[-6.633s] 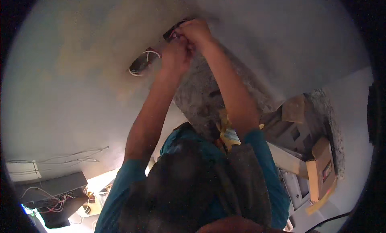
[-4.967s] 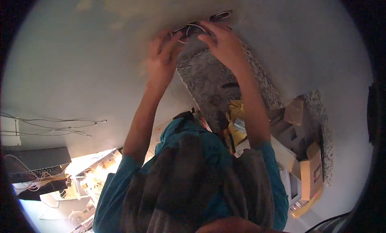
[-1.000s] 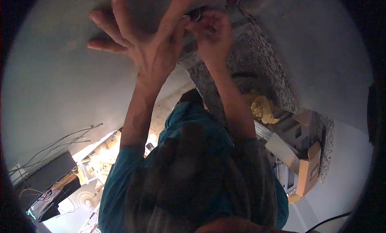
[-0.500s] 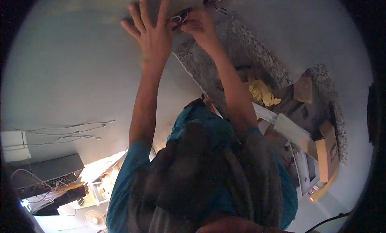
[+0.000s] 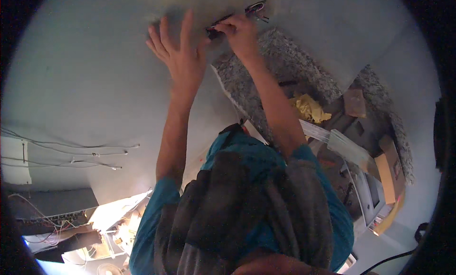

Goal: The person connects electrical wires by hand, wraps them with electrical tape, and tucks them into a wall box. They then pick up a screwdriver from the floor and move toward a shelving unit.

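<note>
My left hand [image 5: 183, 61] is spread flat against the pale ceiling [image 5: 85, 71], fingers splayed wide and holding nothing, its thumb side just beside the dark opening where the wires come out. My right hand [image 5: 240, 33] is at that opening, its fingers closed in a narrow pinch on the bundle of wires [image 5: 254, 10], whose red, white and dark ends show just past my fingertips near the top edge. Both forearms reach up from my teal sleeves. Behind my right arm lies a speckled granite table [image 5: 285, 71] with a crumpled yellow cloth [image 5: 308, 108] on it and cardboard boxes [image 5: 387, 173] further right. Thin loose cables [image 5: 71, 149] trail along the wall at the left.
</note>
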Tool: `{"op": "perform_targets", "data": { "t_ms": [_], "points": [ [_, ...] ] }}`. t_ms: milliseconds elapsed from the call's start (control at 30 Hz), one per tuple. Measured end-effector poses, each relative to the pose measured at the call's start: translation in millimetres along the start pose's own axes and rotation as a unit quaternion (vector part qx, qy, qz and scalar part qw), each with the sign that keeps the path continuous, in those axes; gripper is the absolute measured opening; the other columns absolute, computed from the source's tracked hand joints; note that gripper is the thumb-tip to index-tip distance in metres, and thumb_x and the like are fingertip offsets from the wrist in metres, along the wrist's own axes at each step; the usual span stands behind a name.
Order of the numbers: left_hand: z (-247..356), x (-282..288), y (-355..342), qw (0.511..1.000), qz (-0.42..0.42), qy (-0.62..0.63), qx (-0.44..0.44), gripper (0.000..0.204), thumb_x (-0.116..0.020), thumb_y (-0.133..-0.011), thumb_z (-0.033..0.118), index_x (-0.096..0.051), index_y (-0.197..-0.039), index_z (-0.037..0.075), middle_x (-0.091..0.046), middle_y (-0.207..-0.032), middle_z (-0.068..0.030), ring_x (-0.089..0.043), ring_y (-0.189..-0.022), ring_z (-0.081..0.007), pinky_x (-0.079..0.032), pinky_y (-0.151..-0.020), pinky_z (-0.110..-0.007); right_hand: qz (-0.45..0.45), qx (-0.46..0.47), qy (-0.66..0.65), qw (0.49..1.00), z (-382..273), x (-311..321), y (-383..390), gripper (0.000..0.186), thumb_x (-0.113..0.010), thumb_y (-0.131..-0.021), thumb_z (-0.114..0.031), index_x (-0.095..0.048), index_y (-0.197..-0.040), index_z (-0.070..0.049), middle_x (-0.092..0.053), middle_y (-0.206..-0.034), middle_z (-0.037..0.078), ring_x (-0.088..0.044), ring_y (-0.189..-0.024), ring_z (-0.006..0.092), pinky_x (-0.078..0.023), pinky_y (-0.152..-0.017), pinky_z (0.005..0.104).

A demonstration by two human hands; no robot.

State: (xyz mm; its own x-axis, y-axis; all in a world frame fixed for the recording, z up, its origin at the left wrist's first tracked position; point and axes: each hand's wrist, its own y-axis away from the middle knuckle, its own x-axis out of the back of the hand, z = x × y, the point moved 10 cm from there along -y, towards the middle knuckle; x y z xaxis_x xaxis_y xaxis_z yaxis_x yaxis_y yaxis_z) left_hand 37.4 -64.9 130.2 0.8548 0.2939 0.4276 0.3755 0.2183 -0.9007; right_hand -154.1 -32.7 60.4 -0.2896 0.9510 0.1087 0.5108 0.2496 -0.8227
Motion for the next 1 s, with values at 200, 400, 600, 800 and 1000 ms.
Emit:
{"op": "perform_targets", "data": {
  "t_ms": [200,400,600,800,1000],
  "points": [
    [13,5,9,0.999,-0.02,0.036,0.006,0.064,-0.074,-0.079,0.025,-0.048,-0.138,0.027,-0.026,-0.148,-0.0163,-0.013,-0.14,-0.0459,-0.013,-0.108,-0.068,-0.016,-0.012,0.039,0.999,12,-8,-4,0.016,-0.079,-0.073,-0.017,-0.073,-0.083,-0.006,-0.063,-0.081,0.01,-0.06,-0.072,0.0226,-0.048,-0.067,0.034],
    [19,3,99,0.975,-0.181,0.123,-0.033,0.055,-0.071,-0.083,0.024,-0.051,-0.134,0.018,-0.04,-0.14,-0.0168,-0.028,-0.136,-0.0422,-0.024,-0.109,-0.058,0.085,-0.116,-0.027,0.989,38,40,35,0.019,-0.075,-0.079,-0.017,-0.072,-0.094,-0.007,-0.065,-0.086,0.012,-0.062,-0.075,0.0223,-0.05,-0.07,0.0342],
    [-95,4,466,0.786,-0.545,0.139,0.254,0.048,-0.056,-0.095,0.031,-0.048,-0.135,0.007,-0.052,-0.13,-0.0192,-0.046,-0.125,-0.0349,-0.036,-0.104,-0.045,-0.263,-0.247,0.312,0.879,194,131,143,0.026,-0.065,-0.086,-0.022,-0.069,-0.107,-0.007,-0.067,-0.103,0.015,-0.065,-0.094,0.0302,-0.049,-0.084,0.0419],
    [-184,170,680,0.58,-0.644,0.038,0.497,0.048,-0.057,-0.095,0.03,-0.048,-0.135,0.007,-0.052,-0.13,-0.0184,-0.046,-0.125,-0.0336,-0.036,-0.104,-0.044,-0.508,-0.21,0.41,0.728,178,140,195,0.033,-0.058,-0.087,-0.012,-0.063,-0.119,-0.01,-0.064,-0.111,0.017,-0.061,-0.105,0.0353,-0.049,-0.09,0.0447],
    [-207,251,709,0.53,-0.591,0.037,0.607,0.048,-0.057,-0.094,0.03,-0.048,-0.135,0.006,-0.051,-0.131,-0.0177,-0.045,-0.125,-0.0324,-0.036,-0.105,-0.043,-0.454,-0.105,0.468,0.751,185,115,206,0.04,-0.056,-0.085,-0.007,-0.06,-0.124,-0.012,-0.063,-0.113,0.015,-0.059,-0.11,0.0331,-0.05,-0.092,0.0447]
  ]
}}
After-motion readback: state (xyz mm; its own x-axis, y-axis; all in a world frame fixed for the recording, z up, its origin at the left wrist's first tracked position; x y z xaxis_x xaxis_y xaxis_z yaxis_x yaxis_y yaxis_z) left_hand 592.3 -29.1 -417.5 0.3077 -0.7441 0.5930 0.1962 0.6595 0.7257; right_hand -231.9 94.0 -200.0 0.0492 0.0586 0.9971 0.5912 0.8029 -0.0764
